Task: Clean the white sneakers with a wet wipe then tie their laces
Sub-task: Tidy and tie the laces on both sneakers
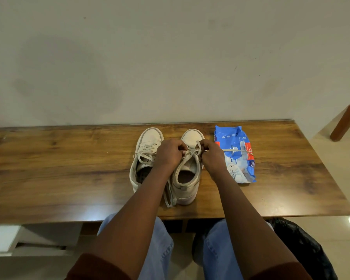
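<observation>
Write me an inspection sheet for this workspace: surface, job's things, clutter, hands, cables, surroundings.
Surface: glossy wooden table, set against the wall.
Job's things: left sneaker and right sneaker side by side, toes towards the wall; wet wipe pack to their right, with one lace end lying across it.
Clutter: nothing seen.
Hands: left hand and right hand both pinch the right sneaker's laces above its tongue.
Cables: nothing seen.
Surroundings: wooden leg at far right; black bag on the floor.
</observation>
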